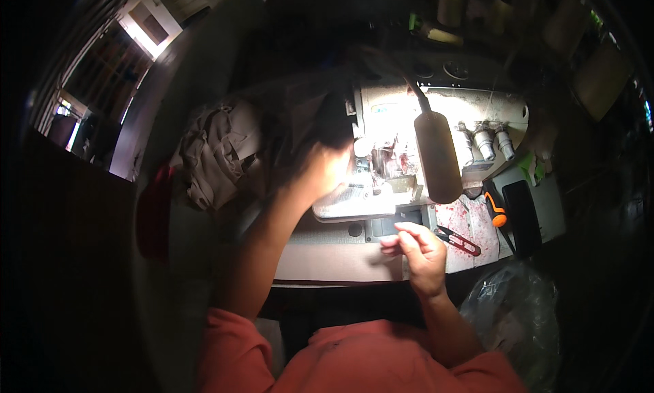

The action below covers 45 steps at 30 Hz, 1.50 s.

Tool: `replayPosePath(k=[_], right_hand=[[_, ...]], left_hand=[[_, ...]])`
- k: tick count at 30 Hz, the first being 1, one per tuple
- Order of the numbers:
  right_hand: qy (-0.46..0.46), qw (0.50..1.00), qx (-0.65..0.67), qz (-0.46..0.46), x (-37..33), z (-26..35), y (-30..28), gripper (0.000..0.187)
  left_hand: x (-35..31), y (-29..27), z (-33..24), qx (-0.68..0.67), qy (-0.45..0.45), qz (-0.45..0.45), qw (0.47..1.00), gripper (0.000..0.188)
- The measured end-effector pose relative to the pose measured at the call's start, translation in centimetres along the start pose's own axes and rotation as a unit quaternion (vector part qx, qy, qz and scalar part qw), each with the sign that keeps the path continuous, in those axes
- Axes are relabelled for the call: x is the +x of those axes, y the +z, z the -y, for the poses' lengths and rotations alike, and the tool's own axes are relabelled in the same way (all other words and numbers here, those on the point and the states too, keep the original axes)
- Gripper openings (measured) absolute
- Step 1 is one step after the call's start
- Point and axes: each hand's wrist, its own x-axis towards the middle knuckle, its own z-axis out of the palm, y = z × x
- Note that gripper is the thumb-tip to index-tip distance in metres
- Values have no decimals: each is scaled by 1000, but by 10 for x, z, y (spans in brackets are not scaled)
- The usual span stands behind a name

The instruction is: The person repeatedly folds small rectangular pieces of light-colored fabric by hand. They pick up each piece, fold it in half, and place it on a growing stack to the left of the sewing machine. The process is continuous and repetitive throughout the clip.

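A white sewing machine point(507, 110), likely an overlock, stands before me under a bright lamp point(438, 158) with a long dark head. My left hand point(325, 171) reaches to the machine's left side, beside its pale, glare-lit work plate point(357, 206). Glare and shadow hide those fingers, so their grip is unclear. In front of the machine, my right hand point(424, 257) is raised above the table edge with thumb and fingertips pinched together. Whatever lies in that pinch, if anything, is too small to make out. Thread snips point(458, 241) lie just right of this hand.
A heap of beige fabric point(221, 148) lies left of the machine. At the right are an orange-and-black handled tool point(497, 212) and a black phone-like slab point(521, 216). A clear plastic bag point(514, 311) hangs below the table's front edge point(334, 284).
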Motion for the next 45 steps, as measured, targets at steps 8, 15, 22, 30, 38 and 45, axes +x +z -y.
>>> replayPosePath(k=[8,15,22,30,38,45], right_hand=[[-18,995,-52,-84,-21,1,-47,17],[-17,996,-70,-57,-29,-3,-44,17],[94,988,-119,-30,-29,8,-30,18],[45,988,-118,84,-22,21,18,6],[105,994,3,19,-34,24,2,14],[157,983,57,75,-28,32,54,19]], left_hand=[[-19,13,21,-218,-113,-359,901,18],[-121,74,-116,-37,-68,-101,992,16],[-123,80,-100,-281,-67,-185,939,12],[-182,52,-113,-584,-126,-195,778,16],[-241,3,22,-726,-253,-559,312,42],[-171,-2,-87,-148,-52,-229,961,53]])
